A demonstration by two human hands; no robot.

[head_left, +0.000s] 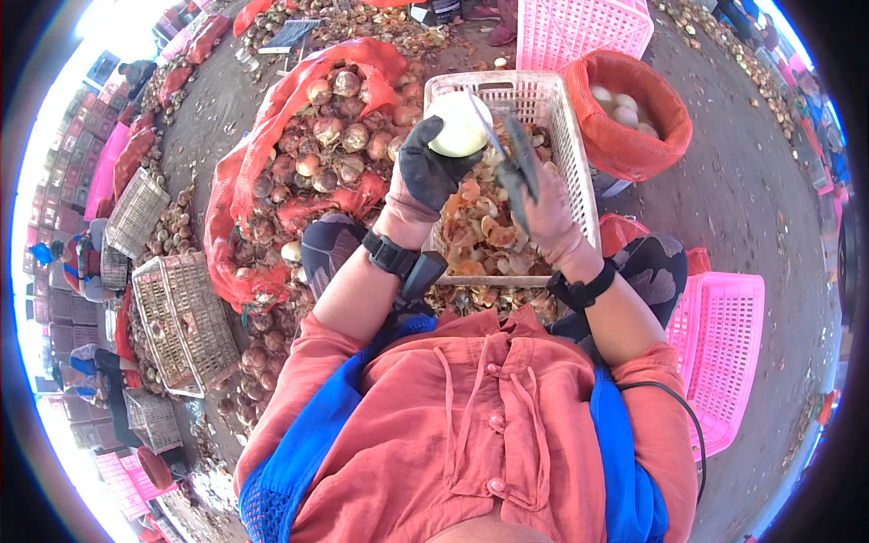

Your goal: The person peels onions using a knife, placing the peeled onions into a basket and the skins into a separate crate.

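My left hand (425, 172), in a dark glove, is closed round a peeled white onion (460, 134) and holds it up above a white plastic basket (584, 195). A knife (486, 125) is gripped in my gloved right hand (541, 204); its thin blade lies against or just in front of the onion's right side, and its handle is mostly hidden by my fingers. Below both hands, papery brown onion skins (489, 237) fill much of the basket. Unpeeled onions (317, 136) lie to the left in an opened red mesh sack (243, 176).
Just right of the basket stands a red-mesh-lined bucket (665, 122) holding peeled onions (625, 113). Pink crates stand at the far side (579, 32) and by my right leg (720, 362). A worn crate (186, 321) sits to the left. Other people are at the far left.
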